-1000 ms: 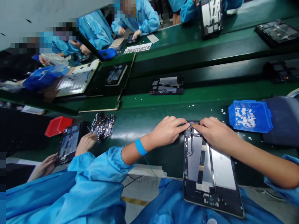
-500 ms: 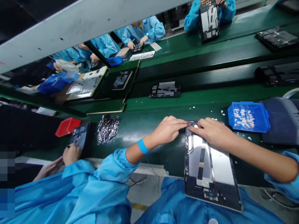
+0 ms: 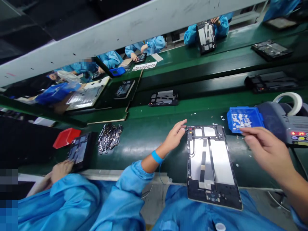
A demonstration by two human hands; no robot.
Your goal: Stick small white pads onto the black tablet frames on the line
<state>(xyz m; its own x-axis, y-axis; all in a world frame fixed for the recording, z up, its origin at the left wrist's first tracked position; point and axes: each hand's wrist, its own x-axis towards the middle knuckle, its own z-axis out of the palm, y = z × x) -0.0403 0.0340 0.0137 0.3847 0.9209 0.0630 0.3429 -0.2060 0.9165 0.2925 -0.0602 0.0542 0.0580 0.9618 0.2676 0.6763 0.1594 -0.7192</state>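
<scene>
Green worktop [image 3: 144, 134] carries an opened tablet [image 3: 210, 163] at lower centre-right, its near end overhanging, the left hand [image 3: 175, 136] open with fingertips at its top-left corner, the right hand [image 3: 266, 149] loosely open, empty, below the blue tray [image 3: 244, 118].

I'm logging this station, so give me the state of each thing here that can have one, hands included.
Left hand: open, fingertips at the tablet's top left corner, holding nothing.
Right hand: lifted off the tablet, near the blue bin, grip unclear.
Tablet chassis: lying flat, back open, insides showing, near end overhanging the table edge.
Blue bin: open, holding small white pieces.
Tape dispenser: powered, red display lit.
</scene>
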